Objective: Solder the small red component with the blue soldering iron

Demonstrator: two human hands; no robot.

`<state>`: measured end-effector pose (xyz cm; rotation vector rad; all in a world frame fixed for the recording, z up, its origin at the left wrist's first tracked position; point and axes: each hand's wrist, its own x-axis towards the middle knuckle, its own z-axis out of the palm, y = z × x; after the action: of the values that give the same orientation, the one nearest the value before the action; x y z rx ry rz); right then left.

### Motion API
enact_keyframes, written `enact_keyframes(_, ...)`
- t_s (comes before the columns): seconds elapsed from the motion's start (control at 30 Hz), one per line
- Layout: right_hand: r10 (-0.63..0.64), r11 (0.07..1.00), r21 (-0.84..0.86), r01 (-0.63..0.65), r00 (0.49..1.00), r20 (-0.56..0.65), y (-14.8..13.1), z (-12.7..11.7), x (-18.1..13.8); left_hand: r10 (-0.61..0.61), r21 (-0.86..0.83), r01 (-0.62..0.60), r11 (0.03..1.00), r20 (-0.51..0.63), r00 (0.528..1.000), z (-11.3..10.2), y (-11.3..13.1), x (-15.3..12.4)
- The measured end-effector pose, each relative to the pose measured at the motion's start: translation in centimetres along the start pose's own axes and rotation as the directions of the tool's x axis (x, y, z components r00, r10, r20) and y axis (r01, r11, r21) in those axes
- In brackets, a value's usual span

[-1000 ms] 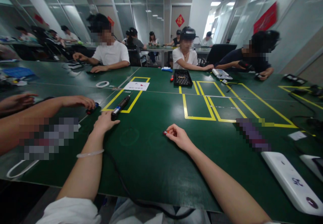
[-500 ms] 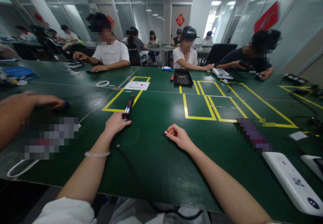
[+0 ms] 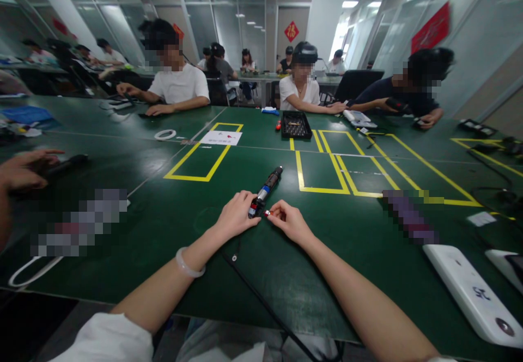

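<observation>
My left hand (image 3: 239, 213) is closed around the rear end of a slim electric screwdriver (image 3: 266, 189) with black, blue and silver parts. Its narrow tip points away from me and to the right, over the green table. A small red and white piece (image 3: 267, 214) is pinched between the thumb and fingers of my right hand (image 3: 292, 221); its exact kind is too small to make out. The piece is close beside the screwdriver's rear end, and I cannot tell whether they touch. A black cord (image 3: 261, 302) runs from near my left hand over the table edge.
Yellow tape outlines (image 3: 324, 190) mark the table (image 3: 229, 313). Farther off are a white paper (image 3: 223, 137), a black tray (image 3: 296, 128) and a red object (image 3: 278, 125). A white power bank (image 3: 469, 291) lies at right. Another person's hand (image 3: 28, 169) is at left.
My left hand has carried the screwdriver right and toward me, out of the taped rectangle to beside my right hand. The cord shifted with it. My right hand has stayed put.
</observation>
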<state>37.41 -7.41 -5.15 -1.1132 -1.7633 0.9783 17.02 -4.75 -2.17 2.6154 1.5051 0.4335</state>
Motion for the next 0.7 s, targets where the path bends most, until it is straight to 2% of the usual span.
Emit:
enact_keyframes(0.27, -0.001, 0.989, -0.148, 0.013, 0.996, 0.084, -0.3, 0.3, 0.1, 0.080, -0.043, -0.078, 0.996, 0.046, 0.996, 0.0, 1.9, -0.7)
enact_keyframes(0.47, -0.021, 0.999, -0.024, 0.023, 0.996, 0.081, 0.0, 0.4, 0.1, 0.087, -0.015, -0.086, 0.996, 0.054, 0.995, -0.1, 2.1, -0.7)
enact_keyframes(0.7, -0.044, 0.999, 0.001, 0.044, 0.997, 0.060, -0.3, 0.3, 0.0, 0.068, -0.035, -0.066, 0.997, 0.057, 0.996, 0.1, 2.5, -0.8)
